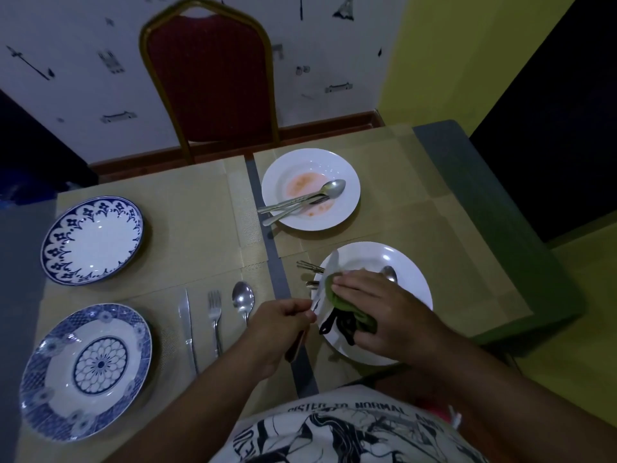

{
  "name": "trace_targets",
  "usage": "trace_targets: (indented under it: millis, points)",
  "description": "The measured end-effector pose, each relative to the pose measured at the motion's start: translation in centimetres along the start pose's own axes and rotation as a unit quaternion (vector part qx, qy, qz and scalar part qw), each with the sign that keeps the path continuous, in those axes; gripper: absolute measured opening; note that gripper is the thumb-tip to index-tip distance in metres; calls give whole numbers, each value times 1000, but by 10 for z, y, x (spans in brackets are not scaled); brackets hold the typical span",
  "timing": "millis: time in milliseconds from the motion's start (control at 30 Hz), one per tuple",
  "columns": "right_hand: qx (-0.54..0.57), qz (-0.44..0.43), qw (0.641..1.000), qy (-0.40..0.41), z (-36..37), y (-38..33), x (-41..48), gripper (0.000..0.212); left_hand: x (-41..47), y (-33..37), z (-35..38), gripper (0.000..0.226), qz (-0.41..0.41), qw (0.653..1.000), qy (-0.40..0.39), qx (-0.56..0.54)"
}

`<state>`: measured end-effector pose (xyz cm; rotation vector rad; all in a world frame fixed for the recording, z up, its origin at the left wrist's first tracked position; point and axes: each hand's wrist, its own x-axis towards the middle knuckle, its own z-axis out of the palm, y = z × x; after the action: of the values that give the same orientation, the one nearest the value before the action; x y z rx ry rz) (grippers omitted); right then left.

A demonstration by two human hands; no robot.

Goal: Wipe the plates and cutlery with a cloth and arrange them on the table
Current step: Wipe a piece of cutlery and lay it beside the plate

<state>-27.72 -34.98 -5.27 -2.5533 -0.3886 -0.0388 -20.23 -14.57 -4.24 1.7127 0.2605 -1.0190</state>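
Note:
My left hand [283, 329] grips the handle of a table knife [329, 274] whose blade slants up over the near white plate [405, 262]. My right hand [377, 302] presses a green cloth [347, 305] with black trim around the blade. On that plate lie a spoon [389, 273] and other cutlery handles [309, 266] sticking out at its left rim. A far white plate [347, 168] has orange food stains and holds a spoon and more cutlery [300, 203]. To the left lie a knife [187, 329], a fork [214, 315] and a spoon [243, 297] side by side.
Two blue-patterned plates rest on the left placemat, one far [91, 240] and one near [85, 369]. A red chair with a gold frame [210, 75] stands at the table's far side. The table's right edge [494, 208] drops to a yellow floor.

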Motion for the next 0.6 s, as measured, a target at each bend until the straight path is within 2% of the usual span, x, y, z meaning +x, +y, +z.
trace_targets:
  millis: [133, 233, 333, 400, 500, 600]
  points:
    - [-31, -31, 999, -18, 7, 4, 5, 61, -2, -2, 3, 17, 56, 996, 2, 72]
    - [-56, -8, 998, -25, 9, 13, 8, 60, -2, -4, 3, 16, 58, 994, -8, 92]
    - [-53, 93, 994, 4, 0, 21, 11, 71, -4, -4, 2, 15, -1, 999, -26, 44]
    - [-37, 142, 988, 39, -7, 23, 11, 69, -7, -3, 2, 16, -42, 998, -46, -22]
    - [-18, 164, 985, 55, -11, 20, 7, 70, -8, 2, -1, 13, -69, 993, -51, -87]
    - [-6, 166, 985, 50, -8, 13, 3, 71, -7, 8, -11, 16, -44, 998, -25, -50]
